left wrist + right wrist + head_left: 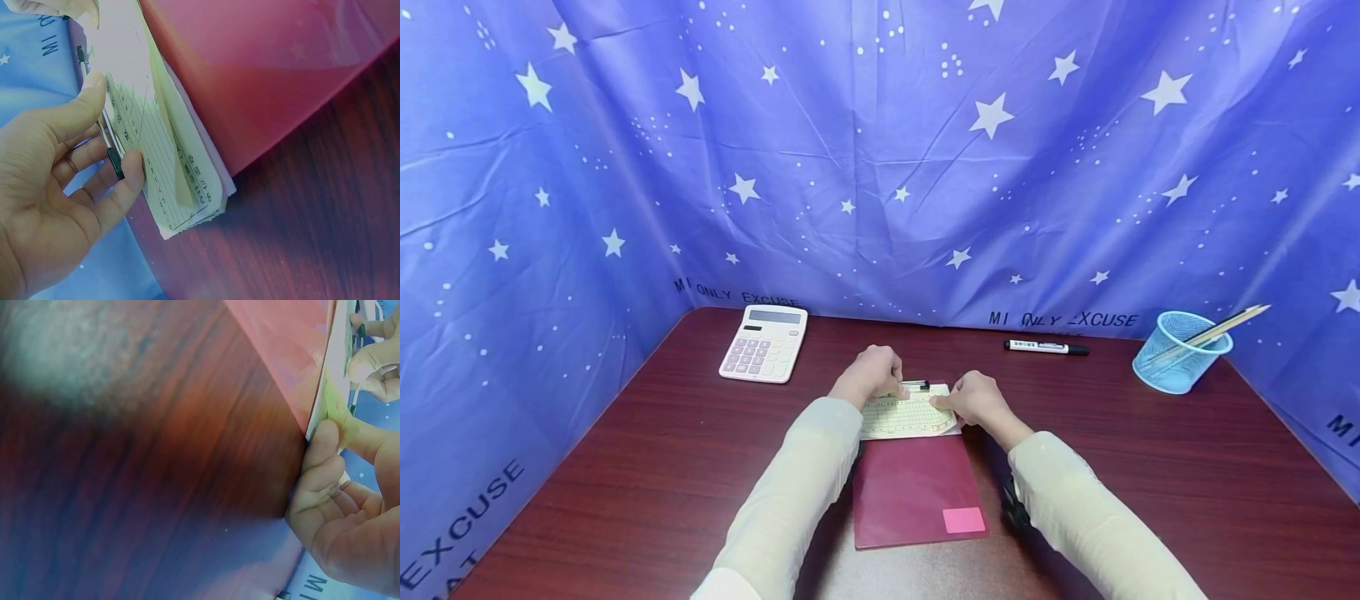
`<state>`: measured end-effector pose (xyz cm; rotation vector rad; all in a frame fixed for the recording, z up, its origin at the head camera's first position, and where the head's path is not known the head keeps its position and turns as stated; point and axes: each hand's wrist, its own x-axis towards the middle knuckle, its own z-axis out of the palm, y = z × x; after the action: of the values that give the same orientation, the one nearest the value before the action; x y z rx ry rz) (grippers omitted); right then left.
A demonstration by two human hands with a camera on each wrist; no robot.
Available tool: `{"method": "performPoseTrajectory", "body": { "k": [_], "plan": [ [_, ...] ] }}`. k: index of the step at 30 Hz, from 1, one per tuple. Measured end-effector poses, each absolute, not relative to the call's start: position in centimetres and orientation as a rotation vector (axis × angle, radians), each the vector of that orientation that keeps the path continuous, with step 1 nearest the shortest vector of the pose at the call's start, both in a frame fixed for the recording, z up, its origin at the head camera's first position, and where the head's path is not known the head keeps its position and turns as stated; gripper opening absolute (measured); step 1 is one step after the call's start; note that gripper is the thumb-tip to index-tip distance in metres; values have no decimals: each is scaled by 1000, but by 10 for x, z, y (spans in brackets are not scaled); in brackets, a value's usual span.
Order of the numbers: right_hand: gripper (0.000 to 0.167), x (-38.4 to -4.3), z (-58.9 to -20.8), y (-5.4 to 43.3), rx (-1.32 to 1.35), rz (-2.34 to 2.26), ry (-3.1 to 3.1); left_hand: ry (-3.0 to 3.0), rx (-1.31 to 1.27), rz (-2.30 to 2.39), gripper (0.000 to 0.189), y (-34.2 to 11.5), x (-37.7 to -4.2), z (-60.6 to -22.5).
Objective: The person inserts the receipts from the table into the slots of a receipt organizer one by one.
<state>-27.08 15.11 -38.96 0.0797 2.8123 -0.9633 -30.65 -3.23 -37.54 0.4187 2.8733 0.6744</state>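
A pad of printed forms [910,417] with a yellowish top sheet lies across the far end of a maroon plastic folder [913,483]; its leaves [187,169] curl up in the left wrist view. My left hand [872,375] is at the pad's far left side. It holds a slim pen [111,147] with black ends between thumb and fingers, and a fingertip touches the paper. My right hand [979,398] pinches the pad's right edge, thumb on the top sheet and curled fingers at the side. The wrist cameras hide no part of this grip on the corner [340,419].
A white calculator [763,343] lies at the back left. A black-and-white marker [1047,347] lies at the back, right of the hands. Farther right stands a blue mesh pen cup [1176,358] with pencils. A starry blue curtain [880,167] borders the dark wooden table [662,467].
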Motion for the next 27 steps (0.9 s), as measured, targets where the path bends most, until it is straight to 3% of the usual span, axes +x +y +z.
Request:
{"method": "performPoseTrajectory", "body": {
  "k": [27],
  "plan": [
    [39, -266, -387, 152, 90, -851, 2841, 2881, 450, 695, 33, -34, -306, -377]
  ]
}}
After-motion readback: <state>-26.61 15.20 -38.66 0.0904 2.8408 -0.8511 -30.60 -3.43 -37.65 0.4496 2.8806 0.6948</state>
